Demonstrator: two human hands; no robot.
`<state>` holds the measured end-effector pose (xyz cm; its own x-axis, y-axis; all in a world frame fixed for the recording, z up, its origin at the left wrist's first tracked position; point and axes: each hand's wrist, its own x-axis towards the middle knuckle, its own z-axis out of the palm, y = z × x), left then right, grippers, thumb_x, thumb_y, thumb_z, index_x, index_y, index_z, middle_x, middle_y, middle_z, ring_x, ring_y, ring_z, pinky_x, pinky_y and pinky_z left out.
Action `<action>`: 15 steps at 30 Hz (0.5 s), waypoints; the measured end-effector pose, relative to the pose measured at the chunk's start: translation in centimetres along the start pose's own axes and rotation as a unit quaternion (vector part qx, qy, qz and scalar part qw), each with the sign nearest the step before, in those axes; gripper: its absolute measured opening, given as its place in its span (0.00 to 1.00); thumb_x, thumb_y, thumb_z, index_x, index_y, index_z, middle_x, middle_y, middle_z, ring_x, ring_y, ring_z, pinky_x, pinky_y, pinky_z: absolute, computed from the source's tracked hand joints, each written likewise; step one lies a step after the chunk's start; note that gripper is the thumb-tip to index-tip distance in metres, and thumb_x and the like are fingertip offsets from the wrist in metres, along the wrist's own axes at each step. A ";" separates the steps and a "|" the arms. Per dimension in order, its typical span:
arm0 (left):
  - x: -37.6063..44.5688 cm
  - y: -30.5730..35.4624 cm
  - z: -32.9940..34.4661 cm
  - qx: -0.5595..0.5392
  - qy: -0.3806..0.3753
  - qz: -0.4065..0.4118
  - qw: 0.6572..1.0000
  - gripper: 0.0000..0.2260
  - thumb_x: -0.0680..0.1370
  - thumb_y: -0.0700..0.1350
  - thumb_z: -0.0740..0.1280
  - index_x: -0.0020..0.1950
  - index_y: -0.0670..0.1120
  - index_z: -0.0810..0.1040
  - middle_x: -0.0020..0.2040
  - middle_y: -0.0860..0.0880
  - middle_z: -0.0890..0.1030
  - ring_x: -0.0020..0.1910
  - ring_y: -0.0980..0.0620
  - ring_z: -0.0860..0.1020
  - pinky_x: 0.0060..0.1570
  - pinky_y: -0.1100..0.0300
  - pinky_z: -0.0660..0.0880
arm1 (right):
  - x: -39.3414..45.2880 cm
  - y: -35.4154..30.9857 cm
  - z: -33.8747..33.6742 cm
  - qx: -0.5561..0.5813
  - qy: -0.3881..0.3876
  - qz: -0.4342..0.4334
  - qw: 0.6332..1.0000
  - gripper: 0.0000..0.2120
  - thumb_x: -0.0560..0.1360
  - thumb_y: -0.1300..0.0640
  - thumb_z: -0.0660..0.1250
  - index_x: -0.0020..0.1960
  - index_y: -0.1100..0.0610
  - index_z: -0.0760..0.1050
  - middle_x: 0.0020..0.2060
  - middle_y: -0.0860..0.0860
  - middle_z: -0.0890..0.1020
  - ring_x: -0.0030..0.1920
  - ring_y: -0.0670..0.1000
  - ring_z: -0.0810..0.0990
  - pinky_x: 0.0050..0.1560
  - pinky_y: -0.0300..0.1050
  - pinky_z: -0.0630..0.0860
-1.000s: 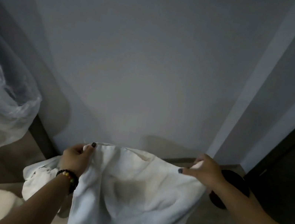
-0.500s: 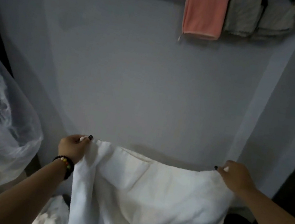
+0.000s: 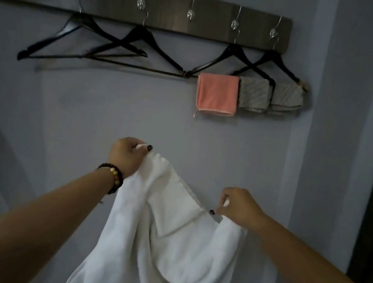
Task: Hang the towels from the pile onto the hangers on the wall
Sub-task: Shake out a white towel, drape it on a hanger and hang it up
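Held the white towel [image 3: 171,237] by its top edge, one corner per hand, so it hung flat and I could see its width before draping. Left hand [image 3: 126,157] pinched its corner between thumb and curled fingers, raised higher; right hand [image 3: 238,208] pinched the other corner lower, so the edge sloped down to the right and the middle sagged. Towel hung in the air in front of the wall [image 3: 112,109], well below the rack [image 3: 139,1].

Pink towel [image 3: 217,93] and two grey towels [image 3: 270,96] were folded over the bars of the two right hangers [image 3: 250,63]. The two left hangers [image 3: 112,47] were bare, bars overlapping, so probably the target. Likely snag: overlapping bars, the towel could catch both.
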<state>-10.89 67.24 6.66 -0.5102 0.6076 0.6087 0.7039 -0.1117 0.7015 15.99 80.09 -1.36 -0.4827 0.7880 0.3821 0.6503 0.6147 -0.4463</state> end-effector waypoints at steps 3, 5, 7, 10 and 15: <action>1.7 1.7 -0.9 0.032 0.015 0.033 0.999 0.09 0.79 0.44 0.66 0.49 0.40 0.83 0.44 0.48 0.79 0.45 0.50 0.75 0.46 0.61 0.69 | -1.6 2.4 0.7 0.011 0.035 0.039 0.999 0.21 0.61 0.50 0.80 0.29 0.48 0.66 0.31 0.47 0.75 0.35 0.50 0.75 0.35 0.45 0.70; 2.4 1.9 -1.3 0.040 0.025 0.033 0.998 0.09 0.79 0.45 0.66 0.50 0.41 0.82 0.45 0.48 0.79 0.46 0.50 0.75 0.46 0.61 0.69 | -3.5 5.8 1.5 0.008 0.020 0.067 0.998 0.24 0.57 0.49 0.83 0.29 0.49 0.65 0.29 0.47 0.73 0.33 0.49 0.72 0.33 0.43 0.65; 2.7 1.6 -1.4 0.039 0.031 0.026 0.998 0.09 0.79 0.46 0.65 0.50 0.42 0.82 0.45 0.48 0.80 0.46 0.50 0.76 0.46 0.60 0.69 | -5.8 9.5 2.5 -0.010 -0.017 0.096 0.995 0.26 0.53 0.46 0.84 0.31 0.50 0.65 0.30 0.48 0.73 0.32 0.48 0.70 0.32 0.43 0.63; 2.2 0.9 -1.2 0.021 0.033 0.014 0.999 0.09 0.79 0.46 0.66 0.50 0.42 0.82 0.46 0.48 0.81 0.46 0.49 0.77 0.47 0.59 0.71 | -8.8 12.6 4.1 -0.063 -0.107 0.144 0.982 0.26 0.58 0.47 0.81 0.35 0.48 0.63 0.35 0.46 0.73 0.35 0.45 0.68 0.30 0.35 0.61; 0.1 1.4 0.1 0.006 0.000 0.048 0.999 0.06 0.79 0.46 0.65 0.47 0.46 0.81 0.48 0.50 0.79 0.48 0.52 0.76 0.49 0.60 0.70 | -10.5 11.1 6.4 -0.095 -0.177 0.143 0.969 0.25 0.67 0.45 0.76 0.36 0.47 0.57 0.37 0.45 0.69 0.35 0.45 0.67 0.31 0.33 0.59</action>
<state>-9.92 67.23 7.66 -0.4405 0.5946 0.6726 0.7555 -0.1592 0.6355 24.56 78.88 -15.50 -0.4159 0.9079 -0.0519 0.8673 0.3788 -0.3229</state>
